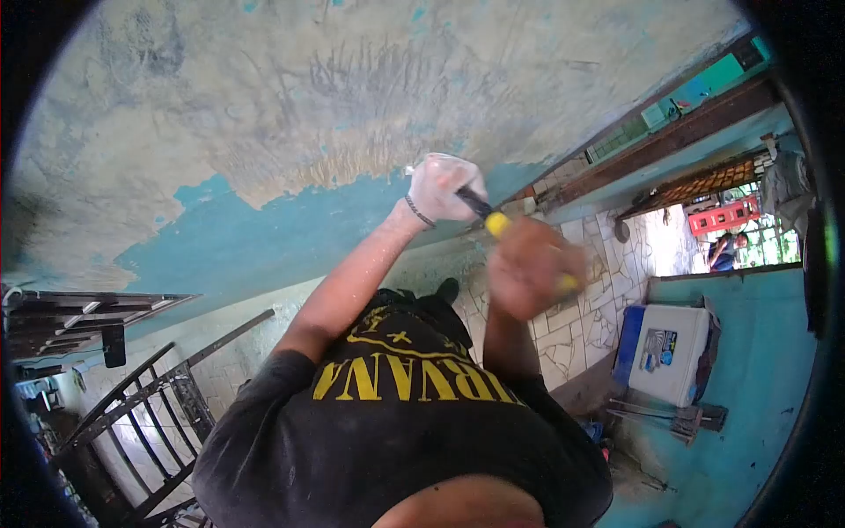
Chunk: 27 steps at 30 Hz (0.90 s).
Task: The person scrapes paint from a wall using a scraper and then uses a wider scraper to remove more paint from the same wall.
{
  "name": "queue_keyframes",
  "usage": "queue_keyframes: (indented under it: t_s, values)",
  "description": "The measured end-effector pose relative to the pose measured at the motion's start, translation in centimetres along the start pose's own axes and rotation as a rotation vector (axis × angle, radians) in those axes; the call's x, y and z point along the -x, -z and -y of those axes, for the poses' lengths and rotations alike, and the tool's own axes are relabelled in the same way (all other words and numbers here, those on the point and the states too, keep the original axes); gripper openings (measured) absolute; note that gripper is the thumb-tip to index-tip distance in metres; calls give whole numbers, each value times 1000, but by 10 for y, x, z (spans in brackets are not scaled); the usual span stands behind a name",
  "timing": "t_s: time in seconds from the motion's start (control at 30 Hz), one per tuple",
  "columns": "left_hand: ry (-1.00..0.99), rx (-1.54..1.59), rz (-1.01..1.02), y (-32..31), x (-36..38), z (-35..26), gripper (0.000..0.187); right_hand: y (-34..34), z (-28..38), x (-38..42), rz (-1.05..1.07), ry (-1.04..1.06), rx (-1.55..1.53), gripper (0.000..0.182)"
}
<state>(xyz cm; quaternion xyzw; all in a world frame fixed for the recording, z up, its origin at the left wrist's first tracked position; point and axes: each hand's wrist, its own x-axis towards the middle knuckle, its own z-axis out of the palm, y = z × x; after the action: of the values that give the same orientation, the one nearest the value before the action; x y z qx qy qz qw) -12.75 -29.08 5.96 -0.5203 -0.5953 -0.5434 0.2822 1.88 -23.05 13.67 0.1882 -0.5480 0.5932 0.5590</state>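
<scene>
A white glove covers my left hand (443, 183), which is closed close to the wall (361, 97). A dark band circles that wrist. Between my hands runs a hand tool with a black and yellow handle (497, 223); its black end meets my gloved hand and its working end is hidden. Wrapped round the yellow part, my bare right hand (534, 268) is smeared by motion. Blue paint (308, 224) covers the wall's lower part, with a ragged edge against the bare, mottled grey-beige surface above.
A dark metal railing (145, 414) stands at the left, near a louvred window (79, 308). Pale irregular tiles (563, 348) cover the floor. To the right are a white-and-blue cooler (673, 352), a doorway, a red crate (723, 216) and a person (723, 253) outside.
</scene>
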Motion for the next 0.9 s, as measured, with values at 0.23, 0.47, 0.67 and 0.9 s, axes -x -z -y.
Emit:
queue_keyframes:
  t_s: [0.23,0.47,0.67,0.9]
  values:
    - [49,-7,24,-5,21,21,22,-15,-27,20,-44,18,26,18]
    - [62,78,28,-22,18,14,24,7,-24,13,-26,47,-4,10]
    - [-21,40,76,-12,-8,11,23,-11,3,-11,-122,-3,-137,15]
    - [21,67,73,-11,4,11,23,2,0,5,-70,-26,-95,17]
